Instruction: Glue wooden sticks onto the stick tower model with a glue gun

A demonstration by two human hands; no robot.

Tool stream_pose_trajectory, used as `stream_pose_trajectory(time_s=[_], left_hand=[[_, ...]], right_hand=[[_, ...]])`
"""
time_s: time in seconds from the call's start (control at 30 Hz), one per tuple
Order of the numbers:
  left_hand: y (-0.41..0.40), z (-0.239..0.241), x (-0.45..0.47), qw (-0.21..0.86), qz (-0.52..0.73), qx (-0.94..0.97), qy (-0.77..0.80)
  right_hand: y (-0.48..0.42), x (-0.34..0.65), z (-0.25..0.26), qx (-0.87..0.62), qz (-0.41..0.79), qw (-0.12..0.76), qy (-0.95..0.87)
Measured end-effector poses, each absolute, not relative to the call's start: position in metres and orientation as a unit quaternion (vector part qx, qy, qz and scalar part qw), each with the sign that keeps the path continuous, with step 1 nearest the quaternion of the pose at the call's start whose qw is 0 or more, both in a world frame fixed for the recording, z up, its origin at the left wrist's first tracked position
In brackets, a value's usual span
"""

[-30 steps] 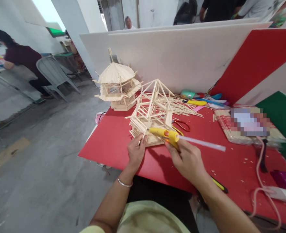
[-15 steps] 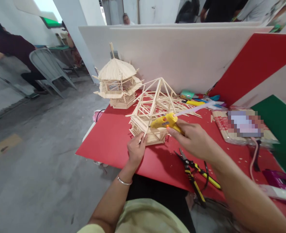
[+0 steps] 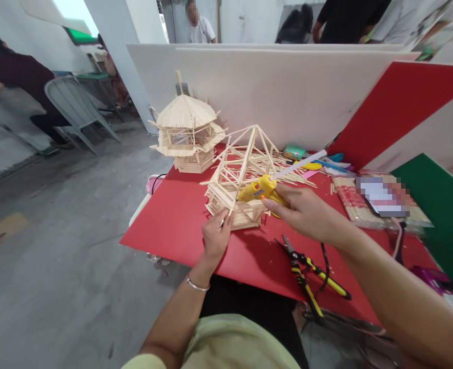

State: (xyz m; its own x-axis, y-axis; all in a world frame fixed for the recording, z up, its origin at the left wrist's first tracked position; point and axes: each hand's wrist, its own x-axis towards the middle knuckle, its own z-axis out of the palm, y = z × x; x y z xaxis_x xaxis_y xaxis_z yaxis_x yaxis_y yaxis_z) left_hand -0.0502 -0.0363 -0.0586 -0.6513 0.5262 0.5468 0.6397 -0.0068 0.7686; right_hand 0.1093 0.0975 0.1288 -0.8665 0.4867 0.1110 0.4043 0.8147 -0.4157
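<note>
My right hand (image 3: 297, 207) is wrapped round a yellow glue gun (image 3: 259, 188) with a long glue stick (image 3: 297, 164) poking out of its back. The gun's nozzle is close to the near side of a small pavilion frame (image 3: 236, 215) built from thin wooden sticks; whether it touches cannot be made out. Pinched in my left hand (image 3: 216, 233) is a thin wooden stick (image 3: 232, 207) at the frame's front edge. Behind, to the left, stands a second stick pavilion (image 3: 188, 128) with a covered roof. Both rest on the red tabletop (image 3: 165, 225).
Pliers (image 3: 301, 266) with black and yellow handles lie open near the front edge. Loose sticks (image 3: 295, 177) are spread behind the frame. To the right are packed sticks (image 3: 349, 200) with a phone (image 3: 384, 196) on top. A white board (image 3: 272, 92) stands behind.
The glue gun has tilted and shifted slightly left, its glue stick now pointing more steeply up. My left hand has hardly moved. A person in the background has risen higher into view.
</note>
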Motion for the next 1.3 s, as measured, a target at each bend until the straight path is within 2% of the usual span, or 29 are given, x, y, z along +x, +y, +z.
stream_pose_trajectory(time_s=[0.23, 0.63, 1.17, 1.3], left_hand=[[-0.037, -0.060, -0.050, 0.047, -0.564, -0.414, -0.713], [-0.035, -0.061, -0.049, 0.047, -0.591, -0.399, -0.699], [-0.036, -0.059, -0.051, 0.044, -0.583, -0.408, -0.702], [-0.049, -0.051, -0.045, 0.131, -0.543, -0.442, -0.702]], right_hand=[[0.077, 0.120, 0.112, -0.229, 0.087, 0.133, -0.960], [0.057, 0.153, 0.034, -0.200, 0.021, 0.334, -0.921], [0.046, 0.157, 0.014, -0.261, -0.007, 0.341, -0.903], [0.049, 0.172, 0.014, -0.324, -0.059, 0.336, -0.882]])
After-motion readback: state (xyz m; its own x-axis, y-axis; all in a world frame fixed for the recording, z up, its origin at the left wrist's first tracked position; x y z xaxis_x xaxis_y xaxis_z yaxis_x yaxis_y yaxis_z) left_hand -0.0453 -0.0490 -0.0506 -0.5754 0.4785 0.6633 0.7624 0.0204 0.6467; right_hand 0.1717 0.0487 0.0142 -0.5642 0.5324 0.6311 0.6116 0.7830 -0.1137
